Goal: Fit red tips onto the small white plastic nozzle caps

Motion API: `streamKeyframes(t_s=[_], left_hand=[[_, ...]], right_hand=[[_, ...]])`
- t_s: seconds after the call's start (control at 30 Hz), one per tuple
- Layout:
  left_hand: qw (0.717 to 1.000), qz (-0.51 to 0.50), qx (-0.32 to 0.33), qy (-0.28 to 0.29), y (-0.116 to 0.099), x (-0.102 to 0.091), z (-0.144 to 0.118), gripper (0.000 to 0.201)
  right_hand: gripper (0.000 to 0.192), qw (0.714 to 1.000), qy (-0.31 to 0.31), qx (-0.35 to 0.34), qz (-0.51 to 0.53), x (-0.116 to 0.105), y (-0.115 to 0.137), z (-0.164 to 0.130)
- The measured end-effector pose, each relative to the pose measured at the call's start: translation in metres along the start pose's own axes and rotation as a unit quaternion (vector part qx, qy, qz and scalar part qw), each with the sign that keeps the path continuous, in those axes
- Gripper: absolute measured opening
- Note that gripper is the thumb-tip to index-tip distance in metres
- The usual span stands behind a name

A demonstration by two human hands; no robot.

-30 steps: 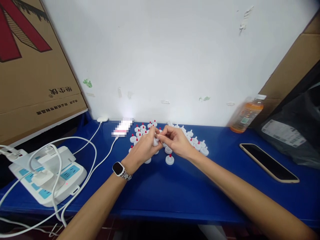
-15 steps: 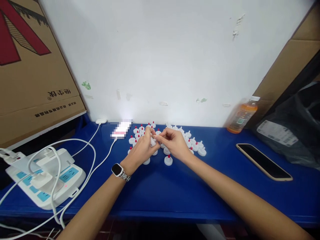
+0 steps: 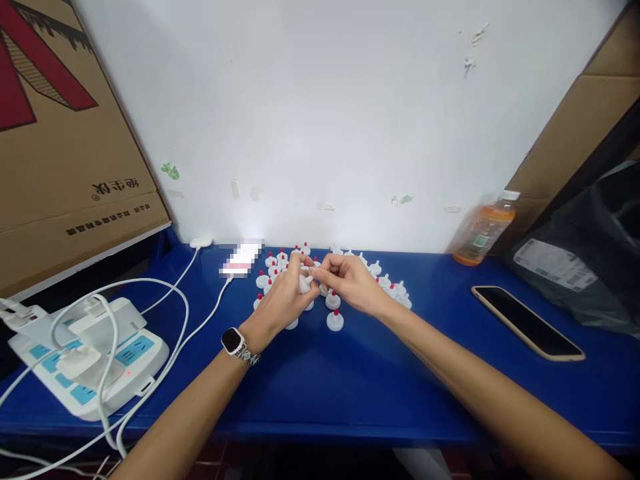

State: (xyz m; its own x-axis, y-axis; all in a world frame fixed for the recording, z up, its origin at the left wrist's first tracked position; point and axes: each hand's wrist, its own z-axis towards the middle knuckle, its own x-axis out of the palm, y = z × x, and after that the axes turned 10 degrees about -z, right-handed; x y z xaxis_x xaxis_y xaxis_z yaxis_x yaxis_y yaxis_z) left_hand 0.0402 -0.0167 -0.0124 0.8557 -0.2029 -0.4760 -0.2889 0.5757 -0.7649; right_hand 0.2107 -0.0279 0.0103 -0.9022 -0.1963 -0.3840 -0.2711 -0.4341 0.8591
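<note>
Wrapped in the fingers of my left hand [image 3: 281, 297] is a white nozzle cap [image 3: 305, 285], partly hidden. My right hand [image 3: 354, 285] meets it with thumb and forefinger pinched at the cap's tip; whatever lies in that pinch is too small to make out. Around the hands stand several white nozzle caps with red tips, one of them a red-tipped cap [image 3: 335, 322] just in front. Behind and right of my right hand is a group of white caps, among them a cap with a bare white nozzle [image 3: 375, 269].
On the left of the blue table [image 3: 310, 387] sits a power strip [image 3: 145, 373] with plugs and looping white cables. A lit phone [image 3: 243, 259] leans by the wall. To the right are a dark phone [image 3: 525, 323], an orange drink bottle [image 3: 485, 230] and a dark plastic bag [image 3: 600, 267].
Both hands stay together at the cap, with only slight finger movement. My right hand sits slightly lower over the caps at right, hiding more of them. The view has shifted slightly.
</note>
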Motion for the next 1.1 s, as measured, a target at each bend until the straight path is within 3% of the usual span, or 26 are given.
streamKeyframes(t_s=[0.1, 0.17, 0.27, 0.3, 0.37, 0.5, 0.67, 0.87, 1.1], left_hand=[[1.0, -0.01, 0.004, 0.002, 0.0, 0.002, 0.001, 0.032], [1.0, 0.015, -0.001, -0.009, 0.002, 0.002, 0.003, 0.048], [0.993, 0.104, -0.007, -0.058, 0.009, -0.004, 0.004, 0.077], [0.989, 0.129, -0.007, -0.074, 0.012, -0.007, 0.004, 0.078], [0.984, 0.156, -0.017, -0.088, 0.016, -0.014, 0.004, 0.064], [0.983, 0.17, -0.013, -0.073, 0.018, -0.021, 0.002, 0.038], [0.981, 0.186, -0.002, -0.047, 0.018, -0.017, 0.0, 0.025], [0.985, 0.17, 0.006, -0.016, 0.017, -0.013, 0.0, 0.02], [0.986, 0.156, 0.049, -0.019, 0.017, -0.004, 0.006, 0.017]], right_hand=[[0.038, 0.999, 0.038, 0.012, -0.013, -0.006, 0.003, 0.002], [0.035, 0.999, 0.036, 0.015, -0.033, -0.014, 0.0, 0.009], [0.025, 0.995, -0.04, 0.004, -0.086, -0.032, -0.013, 0.034], [0.02, 0.99, -0.081, 0.001, -0.115, -0.038, -0.019, 0.045], [0.01, 0.972, -0.116, 0.024, -0.203, -0.046, -0.034, 0.07], [0.015, 0.91, -0.043, 0.069, -0.407, -0.043, -0.064, 0.11], [0.012, 0.889, 0.016, 0.082, -0.451, -0.021, -0.081, 0.135], [0.026, 0.877, 0.014, 0.079, -0.474, -0.038, -0.077, 0.124], [0.008, 0.865, 0.007, 0.085, -0.495, -0.061, -0.076, 0.091]])
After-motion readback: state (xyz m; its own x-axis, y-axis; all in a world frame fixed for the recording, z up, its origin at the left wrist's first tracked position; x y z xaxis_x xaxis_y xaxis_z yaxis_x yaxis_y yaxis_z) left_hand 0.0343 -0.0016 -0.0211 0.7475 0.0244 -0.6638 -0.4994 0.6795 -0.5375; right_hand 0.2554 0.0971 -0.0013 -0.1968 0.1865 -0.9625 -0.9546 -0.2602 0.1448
